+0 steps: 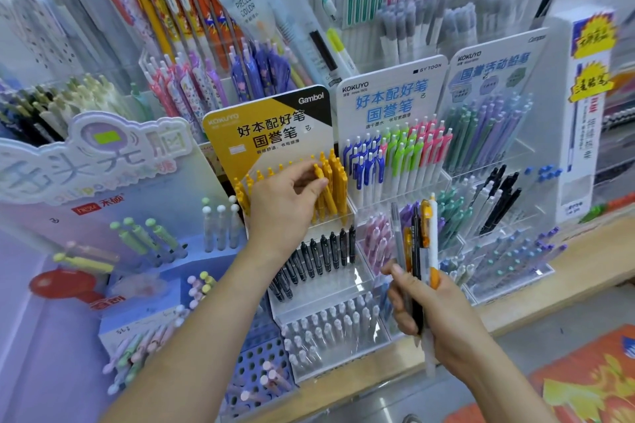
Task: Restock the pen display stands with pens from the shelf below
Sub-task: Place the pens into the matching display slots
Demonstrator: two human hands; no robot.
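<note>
In the head view, the left hand (pixel 285 206) is held up to the top tier of the yellow display stand (pixel 268 127), where the yellow pens (pixel 331 189) are racked upright. Its fingers are gently curled and the fingertips (pixel 318 170) are laid against the pens on the right of the row. Whether one pen is pinched between thumb and fingertips cannot be told.

Lower and to the right, a bundle of pens (pixel 417 247) is gripped in the right hand (pixel 439 316). The fingers are wrapped round the lower barrels and the clip ends are pointed upward. Grey, black, orange and white barrels are seen in it. Below the yellow tier, black pens (pixel 319 261) and white pens (pixel 330 326) are stood in their own tiers.

The pens are judged to be light, stiff and smooth-bodied, so little force is needed, but a loose bundle is likely to slide or fan out. Each pen is best taken between thumb and forefinger on the upper barrel, just below the clip, so that the tip can be guided down into its slot.
</note>
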